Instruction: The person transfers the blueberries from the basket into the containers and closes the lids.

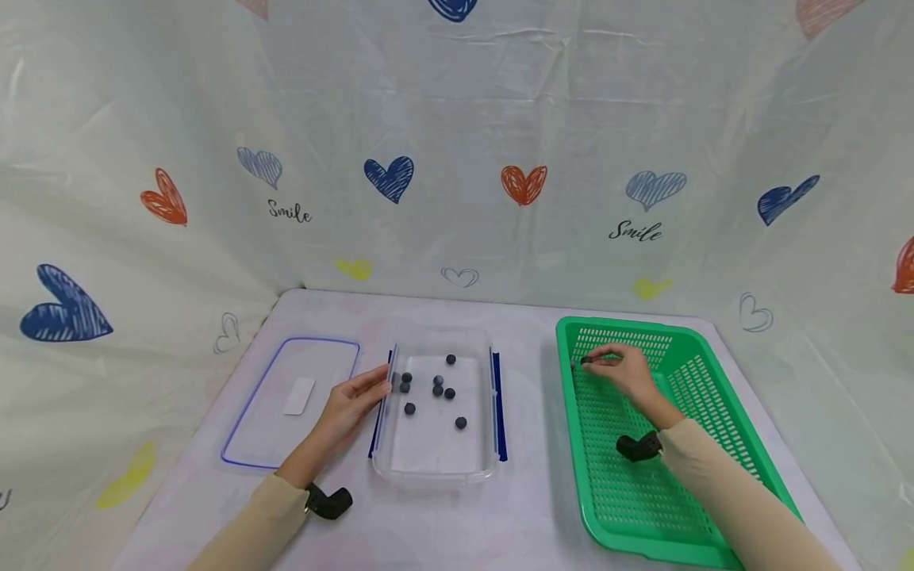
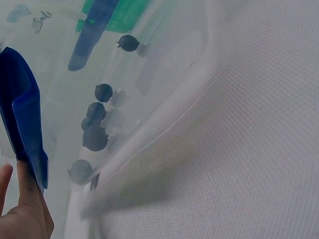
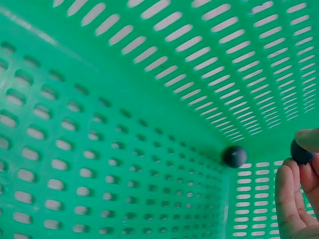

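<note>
My right hand [image 1: 625, 371] is inside the green basket [image 1: 587, 507], near its far left corner. Thumb and fingers pinch a blueberry [image 3: 301, 151] there. Another blueberry [image 3: 234, 157] lies in the basket's corner, close to those fingertips. A clear plastic container [image 1: 435, 460] with blue side latches stands left of the basket, and several blueberries [image 1: 460, 423] are scattered over its bottom. My left hand [image 1: 351, 404] touches the container's left side with extended fingers, right at the blue latch [image 2: 30, 119] in the left wrist view.
A clear lid with a blue rim [image 1: 246, 404] lies flat at the left of the table [image 1: 521, 507], with a white rectangle [image 1: 299, 396] inside its outline. Behind the table hangs a white curtain [image 1: 457, 103] printed with hearts.
</note>
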Demonstrator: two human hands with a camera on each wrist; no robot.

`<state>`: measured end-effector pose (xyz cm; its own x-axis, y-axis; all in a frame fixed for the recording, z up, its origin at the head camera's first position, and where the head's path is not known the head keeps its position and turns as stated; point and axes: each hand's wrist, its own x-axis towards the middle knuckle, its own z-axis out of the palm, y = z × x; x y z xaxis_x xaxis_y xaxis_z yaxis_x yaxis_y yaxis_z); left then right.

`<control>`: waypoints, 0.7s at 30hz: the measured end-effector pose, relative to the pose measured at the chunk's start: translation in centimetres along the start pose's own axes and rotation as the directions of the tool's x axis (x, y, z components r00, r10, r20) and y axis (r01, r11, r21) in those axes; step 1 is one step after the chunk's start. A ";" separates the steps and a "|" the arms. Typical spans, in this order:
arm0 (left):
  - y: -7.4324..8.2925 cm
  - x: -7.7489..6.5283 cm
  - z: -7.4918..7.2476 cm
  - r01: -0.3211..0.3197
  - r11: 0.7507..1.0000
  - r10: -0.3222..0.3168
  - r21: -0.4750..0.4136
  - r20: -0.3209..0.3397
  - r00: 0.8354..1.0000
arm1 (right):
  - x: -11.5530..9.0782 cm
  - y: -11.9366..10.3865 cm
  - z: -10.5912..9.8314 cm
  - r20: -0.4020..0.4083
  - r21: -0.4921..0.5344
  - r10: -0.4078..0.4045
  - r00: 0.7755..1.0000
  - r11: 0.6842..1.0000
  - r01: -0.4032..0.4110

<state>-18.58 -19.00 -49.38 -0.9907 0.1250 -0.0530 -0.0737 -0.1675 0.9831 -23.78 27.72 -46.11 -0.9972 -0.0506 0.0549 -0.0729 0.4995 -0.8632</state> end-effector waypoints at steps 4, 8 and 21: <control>0.0 0.1 0.0 0.003 1.000 -0.003 0.009 -0.001 1.000 | -0.1 -0.7 -0.4 -0.002 0.034 -0.007 1.000 0.999 0.007; 0.0 0.1 0.0 0.012 1.000 -0.012 0.015 -0.005 1.000 | -0.1 -1.3 -0.8 0.010 0.054 -0.010 1.000 0.999 0.009; 0.0 0.1 -0.1 0.005 1.000 -0.005 0.007 0.009 1.000 | -0.6 -3.3 -1.9 0.013 0.056 -0.011 1.000 0.998 0.010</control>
<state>-18.70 -19.05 -49.45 -0.9893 0.1351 -0.0559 -0.0775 -0.1604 0.9840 -22.93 27.74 -42.33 -0.9961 -0.0671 0.0578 -0.0819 0.4499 -0.8893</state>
